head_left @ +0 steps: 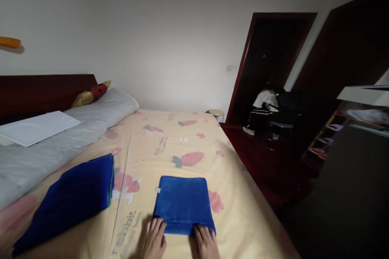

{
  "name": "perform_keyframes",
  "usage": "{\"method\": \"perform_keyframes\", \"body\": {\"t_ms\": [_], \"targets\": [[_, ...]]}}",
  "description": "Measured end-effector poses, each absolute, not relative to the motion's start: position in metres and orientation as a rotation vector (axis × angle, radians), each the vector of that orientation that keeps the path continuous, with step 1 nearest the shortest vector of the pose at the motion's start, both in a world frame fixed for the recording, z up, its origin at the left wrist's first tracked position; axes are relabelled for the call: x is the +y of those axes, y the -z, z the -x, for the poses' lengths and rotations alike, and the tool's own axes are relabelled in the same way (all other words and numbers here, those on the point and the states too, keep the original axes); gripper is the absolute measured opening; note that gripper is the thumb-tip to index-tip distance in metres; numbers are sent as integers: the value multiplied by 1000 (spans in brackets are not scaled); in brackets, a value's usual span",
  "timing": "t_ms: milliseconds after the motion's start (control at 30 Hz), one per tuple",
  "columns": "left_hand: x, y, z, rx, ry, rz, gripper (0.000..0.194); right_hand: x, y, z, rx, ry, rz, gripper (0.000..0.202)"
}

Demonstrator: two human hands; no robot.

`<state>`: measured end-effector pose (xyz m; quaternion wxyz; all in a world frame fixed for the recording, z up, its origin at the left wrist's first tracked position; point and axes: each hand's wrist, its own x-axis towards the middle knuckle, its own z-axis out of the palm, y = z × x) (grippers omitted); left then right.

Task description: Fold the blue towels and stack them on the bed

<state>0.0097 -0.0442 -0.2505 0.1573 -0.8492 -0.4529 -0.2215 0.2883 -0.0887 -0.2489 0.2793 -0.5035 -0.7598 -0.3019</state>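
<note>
A blue cloth (184, 200), folded into a near square with a small white tag on its left edge, lies flat on the patterned bed sheet (170, 145). My left hand (154, 236) is at its near left corner, fingers curled together on the edge. At the near right corner my right hand (206, 240) has its bent fingers on the same edge. A shallow fold or ridge runs along the cloth between the two hands. The thumbs are partly hidden, and the undersides of the fingertips do not show.
Another blue cloth (73, 198) with a green edge lies at the left. Beyond are a grey quilt (67, 141), a white board (39, 127) and a red-gold cushion (92, 95). A person (264, 105) sits near the doorway; a stool (216, 112) stands past the bed.
</note>
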Motion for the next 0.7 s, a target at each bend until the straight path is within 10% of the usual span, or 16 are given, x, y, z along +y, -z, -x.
{"method": "perform_keyframes", "body": {"t_ms": [700], "targets": [[-46,234,11,-1317,305,2837,73,-95,265,-332,-2198,873,1160,29]]}}
